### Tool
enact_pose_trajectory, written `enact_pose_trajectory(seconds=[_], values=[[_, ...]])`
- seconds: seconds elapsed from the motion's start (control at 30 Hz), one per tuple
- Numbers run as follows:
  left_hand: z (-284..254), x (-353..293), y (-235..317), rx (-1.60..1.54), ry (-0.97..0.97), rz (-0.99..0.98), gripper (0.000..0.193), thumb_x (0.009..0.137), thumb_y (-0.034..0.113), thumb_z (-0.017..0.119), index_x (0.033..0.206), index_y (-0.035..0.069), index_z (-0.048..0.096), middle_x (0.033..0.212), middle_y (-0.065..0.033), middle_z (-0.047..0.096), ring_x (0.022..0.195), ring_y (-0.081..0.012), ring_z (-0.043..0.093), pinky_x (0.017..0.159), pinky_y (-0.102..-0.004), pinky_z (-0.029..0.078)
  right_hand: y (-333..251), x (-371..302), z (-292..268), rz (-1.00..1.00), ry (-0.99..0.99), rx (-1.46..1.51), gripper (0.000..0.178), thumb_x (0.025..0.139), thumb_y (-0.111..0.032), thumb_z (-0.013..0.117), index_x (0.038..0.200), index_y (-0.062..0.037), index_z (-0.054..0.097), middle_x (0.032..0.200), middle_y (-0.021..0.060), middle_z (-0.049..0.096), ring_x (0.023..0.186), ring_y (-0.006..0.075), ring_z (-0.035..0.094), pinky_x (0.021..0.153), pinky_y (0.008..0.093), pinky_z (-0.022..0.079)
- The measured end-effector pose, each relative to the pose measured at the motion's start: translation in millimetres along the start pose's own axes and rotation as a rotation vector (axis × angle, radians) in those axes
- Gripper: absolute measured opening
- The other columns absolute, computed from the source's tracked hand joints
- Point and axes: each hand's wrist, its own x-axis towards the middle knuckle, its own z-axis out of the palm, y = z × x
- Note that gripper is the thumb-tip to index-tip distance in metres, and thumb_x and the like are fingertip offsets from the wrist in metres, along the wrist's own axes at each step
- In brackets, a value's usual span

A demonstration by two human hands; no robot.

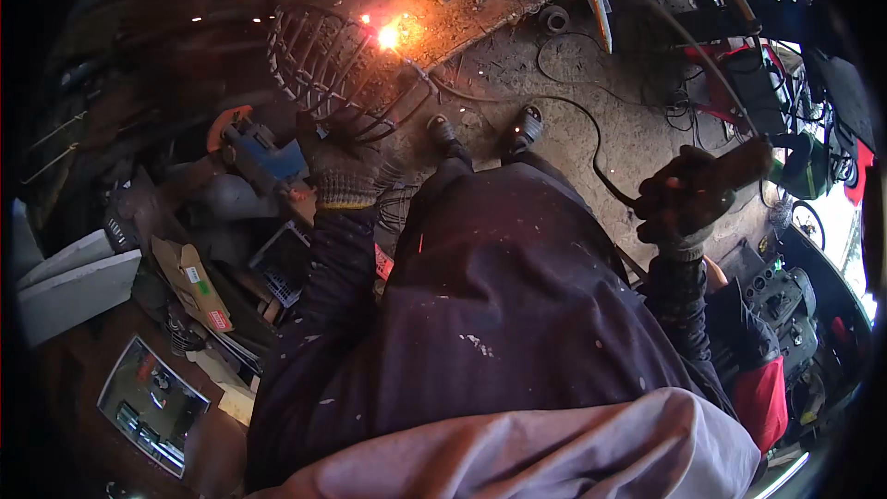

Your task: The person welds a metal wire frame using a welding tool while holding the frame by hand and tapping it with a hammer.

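Observation:
My left hand, in a dark knitted glove, is at the near end of a curved metal-bar frame. Its fingers seem closed on the bars, though they are dark and partly hidden. A bright orange glow burns at the frame's right side, with sparks flying off to the left. Over on the right, my gloved right hand is closed around a dark welding electrode holder, well away from the glow. A thin rod reaches up and left from the holder. From that hand a black cable runs down to the floor.
A worn metal plate lies beyond the frame. A blue-and-orange tool, a cardboard box and white boards crowd the left. Another person's red sleeve shows at lower right, near grey machinery.

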Motion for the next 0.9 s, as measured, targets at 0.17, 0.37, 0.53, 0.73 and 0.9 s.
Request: enact_pose_trajectory(seconds=[0.17, 0.37, 0.53, 0.73, 0.9], values=[[13.7, -4.5, -5.6, 0.046, 0.35, 0.147, 0.05, 0.088, 0.039, 0.056, 0.125, 0.005, 0.055, 0.133, -0.0191, 0.052, 0.124, -0.0406, 0.049, 0.105, -0.0644, 0.035, -16.9, 8.5, -28.6, -0.165, 0.052, 0.102, 0.043, 0.094, -0.028, 0.053, 0.121, 0.0057, 0.051, 0.081, 0.0107, 0.06, 0.061, 0.0227, 0.06, 0.051, 0.0322, 0.051], [-1.6, -8.9, 3.0, 0.226, 0.476, 0.181, 0.043, 0.09, 0.04, 0.053, 0.116, 0.007, 0.06, 0.116, -0.016, 0.061, 0.107, -0.0347, 0.06, 0.092, -0.0578, 0.049, -51.5, 20.8, -61.3, -0.431, 0.241, -0.2, 0.051, 0.093, -0.041, 0.053, 0.122, 0.0015, 0.051, 0.09, 0.0107, 0.061, 0.085, 0.0273, 0.063, 0.069, 0.0458, 0.055], [7.1, -8.8, -1.2, 0.081, -0.043, -0.059, 0.019, 0.085, 0.034, 0.063, 0.077, 0.018, 0.056, 0.061, 0.0063, 0.038, 0.053, -0.0088, 0.034, 0.051, -0.0277, 0.03, -85.6, 41.8, -121.5, -0.44, 0.14, 0.017, 0.027, 0.094, -0.015, 0.051, 0.111, 0.0048, 0.057, 0.099, 0.0111, 0.063, 0.095, 0.0223, 0.062, 0.09, 0.0384, 0.049], [21.7, -17.2, -8.6, 0.02, -0.038, -0.005, 0.02, 0.088, 0.033, 0.06, 0.079, 0.016, 0.058, 0.058, 0.005, 0.039, 0.049, -0.0095, 0.032, 0.048, -0.0282, 0.028, -133.0, 110.8, -130.0, -0.741, 0.627, -0.023, 0.037, 0.096, -0.024, 0.052, 0.125, -0.0006, 0.055, 0.1, 0.0097, 0.066, 0.087, 0.0134, 0.064, 0.08, 0.0307, 0.053], [7.1, -16.4, 3.4, 0.18, 0.263, 0.248, 0.026, 0.088, 0.038, 0.062, 0.093, 0.012, 0.065, 0.072, -0.0008, 0.064, 0.048, -0.0106, 0.046, 0.042, -0.028, 0.031, -154.0, 207.4, -186.1, -0.752, 0.884, -0.398, 0.045, 0.093, -0.029, 0.055, 0.127, 0.0003, 0.051, 0.099, 0.0121, 0.064, 0.084, 0.0152, 0.064, 0.07, 0.0291, 0.052]])
